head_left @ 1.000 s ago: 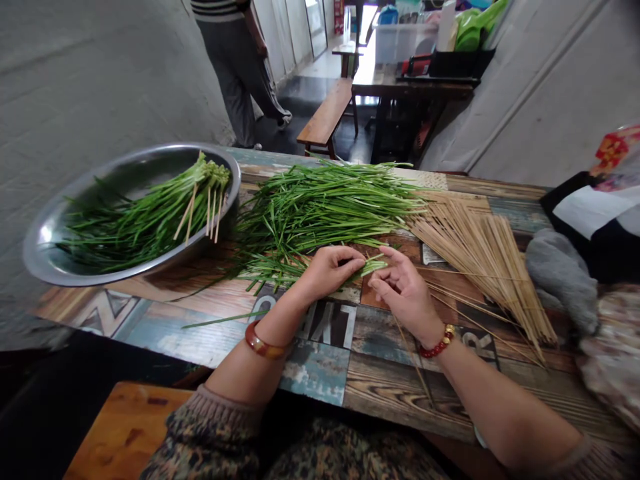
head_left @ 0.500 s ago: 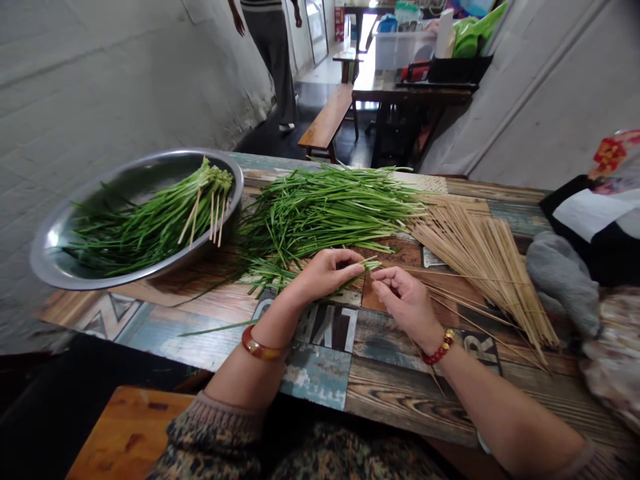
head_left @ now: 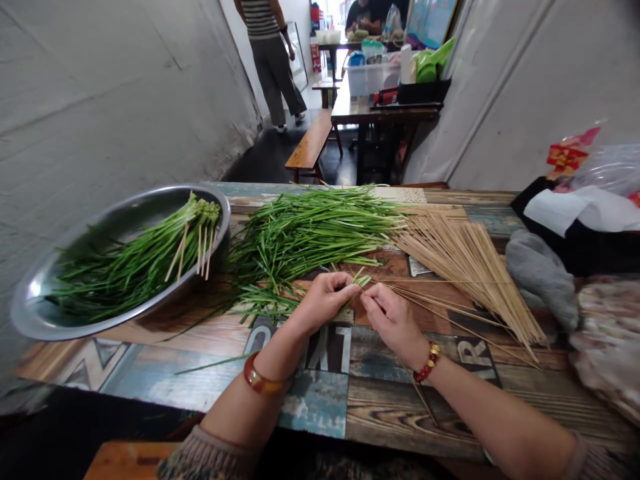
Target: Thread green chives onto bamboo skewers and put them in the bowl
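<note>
A: What've we got, left to right?

B: Steel basin (head_left: 37,287) at the table's (head_left: 390,407) left end. Skewered chives (head_left: 125,263) inside, leaves left, pale ends right, sticks (head_left: 201,250) poking out at the near rim. One loose blade (head_left: 216,362) lies flat in front.

A: Hands?

B: Our left hand (head_left: 324,301), amber bangle (head_left: 256,377) on the wrist: thumb against fingers, pinching a small chive bunch (head_left: 360,281), pale ends out to the right. Big chive pile (head_left: 320,227) just behind.

A: And the right?

B: Our right hand (head_left: 397,319), red bead bracelet (head_left: 427,363): thumb and forefinger together on a thin skewer (head_left: 424,401), fingertips right by the bunch ends, tail end below the wrist. Tip too small to tell if it's in the stalks.

A: Further right?

B: Fanned bamboo skewers (head_left: 465,267), then a grey bundle (head_left: 540,273), black container (head_left: 585,250) with white paper (head_left: 557,208) behind, and a plastic bag (head_left: 607,333); we can't make out its contents.
</note>
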A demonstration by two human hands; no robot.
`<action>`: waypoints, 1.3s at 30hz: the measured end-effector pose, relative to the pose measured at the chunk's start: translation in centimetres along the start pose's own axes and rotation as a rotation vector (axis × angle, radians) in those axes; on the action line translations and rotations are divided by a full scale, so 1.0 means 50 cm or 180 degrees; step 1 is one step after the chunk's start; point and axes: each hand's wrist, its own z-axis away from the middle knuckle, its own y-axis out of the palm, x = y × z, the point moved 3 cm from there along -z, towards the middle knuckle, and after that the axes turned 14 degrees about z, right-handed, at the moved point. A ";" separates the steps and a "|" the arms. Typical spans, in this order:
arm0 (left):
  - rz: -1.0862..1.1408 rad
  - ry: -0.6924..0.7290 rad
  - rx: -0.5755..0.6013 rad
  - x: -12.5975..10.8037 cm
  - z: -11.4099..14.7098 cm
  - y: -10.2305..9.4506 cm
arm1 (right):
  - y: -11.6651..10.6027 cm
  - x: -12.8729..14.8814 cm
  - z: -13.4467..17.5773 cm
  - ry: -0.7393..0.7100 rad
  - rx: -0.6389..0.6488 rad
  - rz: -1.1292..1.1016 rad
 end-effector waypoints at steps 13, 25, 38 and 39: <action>0.0858 -0.0379 -0.0135 0.001 0.002 -0.003 | 0.002 0.008 -0.007 -0.0297 -0.0191 -0.0209; 0.0748 -0.0369 -0.0063 0.002 0.004 -0.002 | 0.000 0.013 -0.007 -0.0155 -0.0111 -0.0259; 0.0095 -0.0265 0.0091 -0.002 0.000 -0.022 | -0.001 0.011 0.003 -0.0120 0.0085 -0.0240; 0.0056 -0.0271 0.0155 -0.002 0.000 -0.020 | -0.002 0.012 0.005 -0.0111 0.0079 -0.0217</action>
